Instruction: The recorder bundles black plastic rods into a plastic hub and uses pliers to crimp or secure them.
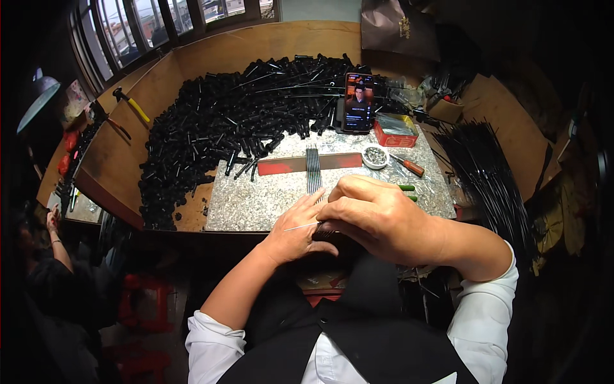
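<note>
Thin dark rods (313,168) lie side by side in a narrow row, running away from me across a red-and-brown wooden strip (281,166). My left hand (291,229) rests at their near end, its thumb stretched out and apart; its other fingertips are partly covered by my right hand. Closed in a pinch, my right hand (384,221) is just over the left one. A thin silvery needle-like wire (300,227) sticks out leftward from its fingers, across the back of my left hand. Something dark sits between the two hands, too hidden to name.
Black tubular parts (224,115) are heaped behind the speckled board (243,205). A phone (358,102) stands by a red box (395,131), a bowl of small metal pieces (375,156) and a screwdriver (412,168). Long black rods (486,173) lie right; another person's arm (61,253) shows left.
</note>
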A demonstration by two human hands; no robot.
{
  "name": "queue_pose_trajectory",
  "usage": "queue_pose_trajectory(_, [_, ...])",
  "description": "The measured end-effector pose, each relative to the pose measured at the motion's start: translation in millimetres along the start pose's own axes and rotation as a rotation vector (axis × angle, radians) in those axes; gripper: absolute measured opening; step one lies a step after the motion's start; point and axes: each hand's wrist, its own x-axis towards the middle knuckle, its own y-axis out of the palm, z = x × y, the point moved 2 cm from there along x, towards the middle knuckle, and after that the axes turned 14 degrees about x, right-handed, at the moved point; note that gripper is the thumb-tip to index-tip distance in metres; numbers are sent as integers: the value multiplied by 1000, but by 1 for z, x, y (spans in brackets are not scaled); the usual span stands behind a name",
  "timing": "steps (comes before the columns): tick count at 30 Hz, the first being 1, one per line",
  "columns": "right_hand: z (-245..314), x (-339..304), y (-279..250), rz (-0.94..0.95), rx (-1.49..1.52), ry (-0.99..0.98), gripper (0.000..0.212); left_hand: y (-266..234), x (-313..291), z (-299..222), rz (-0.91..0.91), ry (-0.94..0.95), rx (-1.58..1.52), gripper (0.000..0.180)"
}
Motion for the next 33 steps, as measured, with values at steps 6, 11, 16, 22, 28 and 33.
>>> queue_pose_trajectory(6, [12,14,-21,13,-39,-16,14,24,-6,12,238,33,289,95])
queue_pose_trajectory(11, [32,57,-74,13,8,-178,7,-9,15,-3,-115,116,213,69])
queue_pose_trajectory(16, [62,80,-100,-184,-193,212,18,-59,38,-19,-100,56,-58,27])
queue_pose_trajectory(22, [77,97,-144,-435,-787,208,48,-76,54,-32,-28,-101,-412,10])
queue_pose_trajectory(28, [1,39,-68,-479,199,-63,20,-48,-9,17,-413,-657,-870,15])
queue_pose_trajectory(33, [-30,-79,97,-100,1143,841,34,18,-47,25,-758,-884,-1158,23])
